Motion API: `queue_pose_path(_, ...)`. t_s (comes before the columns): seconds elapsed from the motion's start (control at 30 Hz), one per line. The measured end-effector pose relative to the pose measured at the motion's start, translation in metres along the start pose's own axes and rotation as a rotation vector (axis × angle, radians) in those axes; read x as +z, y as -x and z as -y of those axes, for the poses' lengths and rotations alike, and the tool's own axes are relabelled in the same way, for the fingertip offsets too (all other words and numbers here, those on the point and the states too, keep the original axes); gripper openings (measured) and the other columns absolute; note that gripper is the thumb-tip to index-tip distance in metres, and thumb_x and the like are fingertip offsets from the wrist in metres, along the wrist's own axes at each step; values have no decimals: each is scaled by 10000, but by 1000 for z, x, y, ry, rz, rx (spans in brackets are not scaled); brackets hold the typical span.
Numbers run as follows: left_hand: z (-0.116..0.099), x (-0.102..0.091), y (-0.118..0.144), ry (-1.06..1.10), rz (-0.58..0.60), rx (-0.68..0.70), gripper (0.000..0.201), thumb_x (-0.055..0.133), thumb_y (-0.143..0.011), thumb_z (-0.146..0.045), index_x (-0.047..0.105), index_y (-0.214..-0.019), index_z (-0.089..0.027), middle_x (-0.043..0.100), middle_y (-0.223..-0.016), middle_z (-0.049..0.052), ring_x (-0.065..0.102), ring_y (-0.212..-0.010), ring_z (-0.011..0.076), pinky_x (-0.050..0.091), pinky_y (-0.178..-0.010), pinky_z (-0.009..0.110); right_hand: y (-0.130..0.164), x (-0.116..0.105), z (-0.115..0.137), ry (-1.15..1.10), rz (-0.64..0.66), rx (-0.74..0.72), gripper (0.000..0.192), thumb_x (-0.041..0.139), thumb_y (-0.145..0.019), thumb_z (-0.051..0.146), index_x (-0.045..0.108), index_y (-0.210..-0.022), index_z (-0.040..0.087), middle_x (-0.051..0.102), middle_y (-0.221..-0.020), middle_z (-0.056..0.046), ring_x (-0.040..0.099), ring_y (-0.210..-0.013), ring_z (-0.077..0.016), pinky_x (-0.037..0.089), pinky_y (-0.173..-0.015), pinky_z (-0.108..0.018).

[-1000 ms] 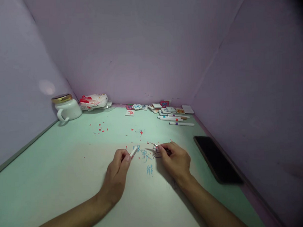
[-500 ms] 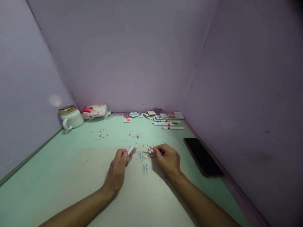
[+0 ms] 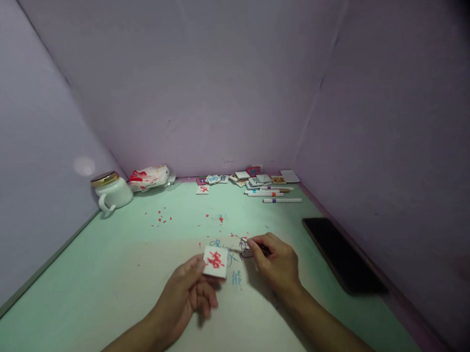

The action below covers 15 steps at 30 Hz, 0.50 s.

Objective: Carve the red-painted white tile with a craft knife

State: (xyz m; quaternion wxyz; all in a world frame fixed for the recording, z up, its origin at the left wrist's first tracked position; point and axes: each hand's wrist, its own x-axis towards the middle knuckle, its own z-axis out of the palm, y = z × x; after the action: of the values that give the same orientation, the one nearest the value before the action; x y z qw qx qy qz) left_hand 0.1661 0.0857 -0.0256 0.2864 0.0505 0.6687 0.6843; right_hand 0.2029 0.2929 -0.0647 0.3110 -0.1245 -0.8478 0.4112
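Observation:
My left hand (image 3: pixel 185 296) pinches a square white tile (image 3: pixel 220 269) between thumb and fingers. Its face, marked with a carved-looking red character, is turned up toward me. Close by on the right, my right hand (image 3: pixel 274 262) is closed around a slim tool with a thin metal tip (image 3: pixel 234 249); most of it is hidden in the fingers, so its exact kind is unclear. Beneath both hands lies a pale sheet (image 3: pixel 154 292) with blue characters (image 3: pixel 236 278) and dark ones partly behind the right hand. Small red scraps (image 3: pixel 221 219) are scattered beyond the hands.
Several character tiles (image 3: pixel 213 180) are grouped along the back wall, with white markers (image 3: pixel 282 200) in front at right. A white mug with a gold lid (image 3: pixel 114 193) and a red-and-white soft packet (image 3: pixel 149 178) stand back left. A phone (image 3: pixel 341 254) lies right.
My left hand has turned the tile from nearly edge-on to face up, with the lower fingers now showing. My right hand keeps its hold on the tool. The whole view has shifted slightly.

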Motion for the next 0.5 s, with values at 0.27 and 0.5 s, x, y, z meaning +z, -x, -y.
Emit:
queue_pose_path(0.27,3,-17,9,-1111,-82,649,337,521,-883,-362,620,-1153,-187,651,-689,10,608,-586,161,491,-565,272,1,-4,-1,-46,19,-14,206,598,-840,328,702,-704,215,675,-663,8,604,-588,-129,441,-566,-242)
queue_pose_path(0.5,9,-24,-12,-1288,55,799,463,603,-836,-291,528,-1281,-192,561,-1274,144,505,-1128,319,433,-924,535,2,-7,-1,-58,66,-104,154,628,-827,292,707,-724,209,660,-639,13,578,-553,-112,425,-525,-223)
